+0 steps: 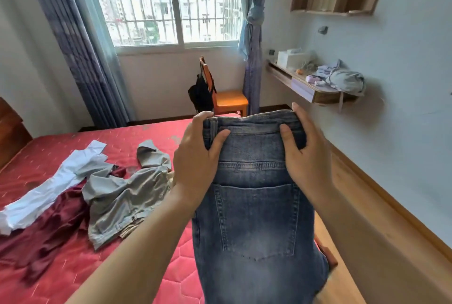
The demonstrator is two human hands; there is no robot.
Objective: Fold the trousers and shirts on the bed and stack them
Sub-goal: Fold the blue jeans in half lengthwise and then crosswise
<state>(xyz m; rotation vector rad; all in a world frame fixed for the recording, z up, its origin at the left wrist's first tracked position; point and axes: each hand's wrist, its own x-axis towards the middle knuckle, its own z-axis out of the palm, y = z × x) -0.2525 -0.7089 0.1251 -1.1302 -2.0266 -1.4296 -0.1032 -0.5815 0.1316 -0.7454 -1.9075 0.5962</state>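
Observation:
A pair of blue jeans (pixel 256 208) hangs in front of me, held up by the waistband with a back pocket facing me. My left hand (pixel 195 156) grips the left end of the waistband, thumb on the near side. My right hand (pixel 305 147) grips the right end the same way. On the red quilted bed (pixel 61 267) to the left lie unfolded clothes: a white garment (pixel 49 183), a dark red garment (pixel 46 232) and a grey garment (pixel 122 193), overlapping in a loose heap.
An orange wooden chair (pixel 227 100) with a black bag (pixel 200 95) stands beyond the bed, under the window. On the right wall hangs a shelf desk (pixel 315 93) with a white box and bundled clothes. Wooden floor (pixel 367 205) runs along the bed's right side.

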